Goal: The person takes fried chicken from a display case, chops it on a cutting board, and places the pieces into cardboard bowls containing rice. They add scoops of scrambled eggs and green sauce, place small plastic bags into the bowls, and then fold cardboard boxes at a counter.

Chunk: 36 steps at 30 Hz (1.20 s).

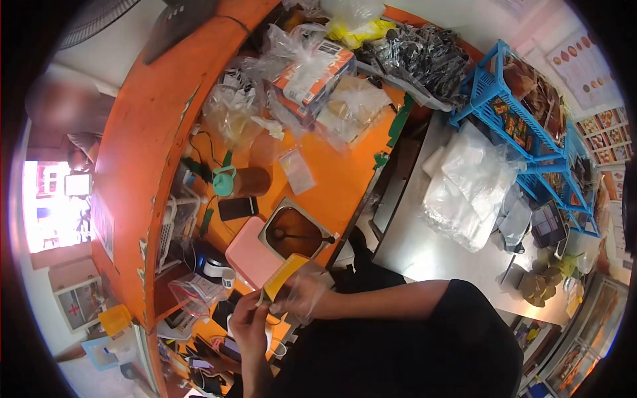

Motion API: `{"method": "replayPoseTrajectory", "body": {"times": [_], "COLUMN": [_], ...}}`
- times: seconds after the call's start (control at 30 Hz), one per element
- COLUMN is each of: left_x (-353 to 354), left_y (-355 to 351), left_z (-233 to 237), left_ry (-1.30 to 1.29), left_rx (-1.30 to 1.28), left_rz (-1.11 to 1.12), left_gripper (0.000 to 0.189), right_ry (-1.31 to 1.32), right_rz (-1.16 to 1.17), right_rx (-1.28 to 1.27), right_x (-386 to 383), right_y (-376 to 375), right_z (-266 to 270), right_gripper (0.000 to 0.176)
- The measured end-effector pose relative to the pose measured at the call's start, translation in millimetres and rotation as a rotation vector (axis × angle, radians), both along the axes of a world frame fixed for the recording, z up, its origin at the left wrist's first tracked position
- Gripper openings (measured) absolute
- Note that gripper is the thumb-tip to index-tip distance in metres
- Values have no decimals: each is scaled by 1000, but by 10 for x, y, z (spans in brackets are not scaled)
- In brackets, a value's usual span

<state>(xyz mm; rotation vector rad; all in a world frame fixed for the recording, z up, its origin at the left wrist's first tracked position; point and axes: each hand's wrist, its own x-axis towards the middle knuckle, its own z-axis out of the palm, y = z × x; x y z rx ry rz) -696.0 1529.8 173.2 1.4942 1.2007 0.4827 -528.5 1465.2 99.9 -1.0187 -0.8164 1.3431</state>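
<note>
A clear plastic bag with a yellow band [284, 275] is held between my two hands, close over the counter. My right hand [304, 293] is inside or behind the clear film, its fingers curled at the yellow part. From below, my left hand [249, 324] pinches the bag's near edge between thumb and fingers. Just beyond the bag lie a pink lid [247, 253] and a steel pan [263, 240] of brown liquid. A dark ladle [302, 236] rests in that pan.
A phone [237, 208] and a brown jug with a green lid [249, 182] stand on the orange counter [332, 196]. Boxes and plastic bags [302, 79] crowd its far end. On the right, a steel table [411, 245] carries plastic bags [468, 186] beside blue baskets [494, 96].
</note>
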Motion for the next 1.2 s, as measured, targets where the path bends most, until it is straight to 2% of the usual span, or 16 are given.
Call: {"method": "replayPoseTrajectory", "body": {"times": [0.13, 0.2, 0.4, 0.53, 0.6, 0.63, 0.67, 0.73, 0.77, 0.8, 0.87, 0.93, 1.0, 1.07, 1.17, 1.2], "left_x": [223, 381, 728, 947, 889, 903, 918, 950, 969, 999, 1049, 983, 982, 1154, 1384, 1505], "left_y": [-79, -92, -153, -263, -226, -167, -104, -1, 33, 67, 126, 94, 53, -18, -55, -61], "left_z": [210, 320, 437, 310, 100, 70, 21, -66, -60, -73, -183, -325, -418, -406, -445, -448], "left_ry": [31, 188, 368, 418, 347, 264, 267, 233, 401, 420, 199, 150, 136, 181, 244, 229], "left_rx": [152, 325, 565, 508, 380, 369, 374, 389, 487, 483, 568, 521, 571, 564, 572, 389], "left_rz": [-35, -80, -120, -32, 274, 289, 277, 537, 507, 508, 420, 434, 168, 128, 44, -22], "left_gripper": [8, 7, 24, 22, 16, 15, 15, 20, 20, 20, 17, 18, 22, 27, 28, 40], "right_ry": [-96, -103, -10, 84, 313, -111, -107, 58, 12, 29, 970, 1013, 1116, 1098, 1127, 1133], "right_rz": [9, 23, -47, 126, 17, 105, 93, 123, 367, 373, 297, 278, 204, 188, -185, -198], "right_rx": [145, 126, 211, 207, 312, 332, 334, 178, 11, 7, -239, -239, -275, -296, -374, -372], "right_x": [218, 386, 568, 557, 591, 648, 687, 808, 1015, 1040, 1158, 1484, 1641, 1648, 1563, 1571], "right_y": [41, 91, 297, 340, 359, 364, 335, 165, 106, 39, -62, -225, -348, -411, -451, -462], "right_z": [133, 227, 173, 0, -4, -30, -36, 27, 56, -24, -174, -216, -255, -324, -403, -443], "right_gripper": [33, 34, 25, 14, 21, 37, 37, 56, 67, 67, 67, 67, 52, 44, 33, 33]}}
